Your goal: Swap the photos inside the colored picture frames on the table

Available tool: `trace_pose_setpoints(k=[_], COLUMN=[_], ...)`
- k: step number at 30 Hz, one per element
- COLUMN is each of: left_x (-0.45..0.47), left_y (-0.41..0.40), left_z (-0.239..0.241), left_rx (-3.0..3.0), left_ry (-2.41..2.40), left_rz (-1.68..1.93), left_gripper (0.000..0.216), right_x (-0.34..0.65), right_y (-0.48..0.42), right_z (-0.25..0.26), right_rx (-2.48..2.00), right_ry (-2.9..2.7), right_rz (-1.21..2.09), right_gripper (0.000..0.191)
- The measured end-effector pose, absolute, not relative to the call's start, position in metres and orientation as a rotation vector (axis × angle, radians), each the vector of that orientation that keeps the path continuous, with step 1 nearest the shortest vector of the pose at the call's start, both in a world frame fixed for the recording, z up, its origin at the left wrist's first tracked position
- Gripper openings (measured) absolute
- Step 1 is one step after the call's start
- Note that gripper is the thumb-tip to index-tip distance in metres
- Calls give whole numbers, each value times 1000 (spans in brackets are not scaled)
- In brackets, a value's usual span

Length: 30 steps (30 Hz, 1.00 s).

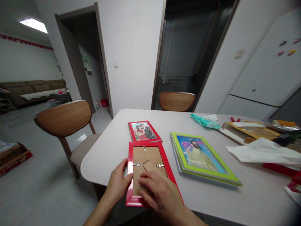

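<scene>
A red picture frame point(129, 188) lies face down at the near table edge, its brown backing board point(138, 154) upward. Metal clips point(160, 165) show at the top, left and right of the board, and a dark bent line near its middle marks the stand. My left hand point(119, 179) grips the frame's left side, thumb on top and fingers along the outer edge. Over the lower part of the backing is my right hand point(160, 193), its fingers bent but apart; it hides what lies beneath, and contact is unclear. Beyond lies another red picture frame point(143, 131), face up, holding a couple's photo.
Green-edged picture frames point(204, 155) lie stacked on the right. Farther right are a teal wrapper point(205, 121), a torn envelope point(255, 130), white paper point(265, 150) and other clutter. Wooden chairs stand at the left point(66, 119) and far side point(177, 101) of the white table point(105, 150).
</scene>
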<state>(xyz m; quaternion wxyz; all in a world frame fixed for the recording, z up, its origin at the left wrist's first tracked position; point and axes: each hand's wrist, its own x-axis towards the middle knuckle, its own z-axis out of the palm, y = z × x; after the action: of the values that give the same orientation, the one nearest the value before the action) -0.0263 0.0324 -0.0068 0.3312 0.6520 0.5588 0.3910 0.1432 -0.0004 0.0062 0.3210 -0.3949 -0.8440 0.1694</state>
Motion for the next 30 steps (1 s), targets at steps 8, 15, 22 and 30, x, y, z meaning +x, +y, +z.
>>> trace_pose_setpoints(k=[8, 15, 22, 30], left_x=[-12, -15, -14, -14], left_y=[35, 39, 39, 38], left_z=[-8, -13, -15, -18], left_rx=[1874, 1913, 1925, 1967], left_ry=[1572, 1538, 1536, 1561], left_rz=[963, 978, 1003, 980], left_gripper=[57, 52, 51, 51], right_x=[202, 198, 198, 147], right_y=[41, 46, 48, 39], right_z=[2, 2, -1, 6], right_rx=[-1569, -1636, -1643, -1358], right_ry=[-2145, -2221, -2215, -2294], right_rz=[188, 197, 112, 246], right_gripper=[26, 23, 23, 20])
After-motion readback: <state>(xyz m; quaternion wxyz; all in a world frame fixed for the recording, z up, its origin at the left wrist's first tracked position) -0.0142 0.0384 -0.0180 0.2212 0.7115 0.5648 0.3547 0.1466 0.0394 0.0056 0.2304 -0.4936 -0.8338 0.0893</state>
